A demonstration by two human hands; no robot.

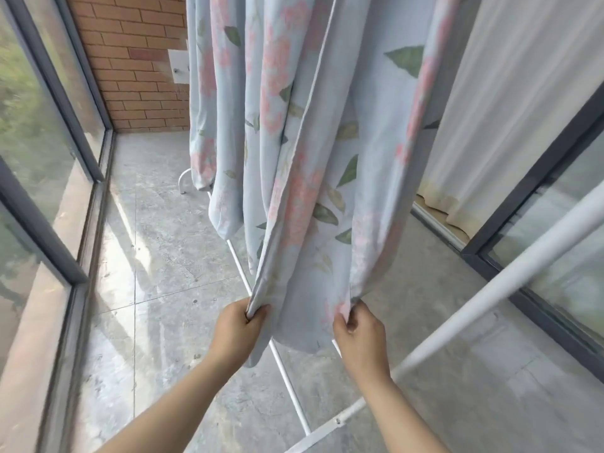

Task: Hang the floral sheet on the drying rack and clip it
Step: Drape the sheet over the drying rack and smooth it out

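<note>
Fingers (259,312) of the left hand (237,331) and right hand (361,335) pinch the bottom edge of the pale blue, pink-flowered fabric sheet (313,178), which hangs in folds, seemingly from a top bar, above the base of the white metal-tube drying rack (523,264).

A red brick wall (137,60) closed the far end, with a small white plate (178,67) screwed to it. Left of the wall ran dark-framed windows (29,132). Below it spread a grey tiled floor (157,256). Right of the wall hung a white curtain (510,109) beside a dark-framed glass door (572,197).
</note>
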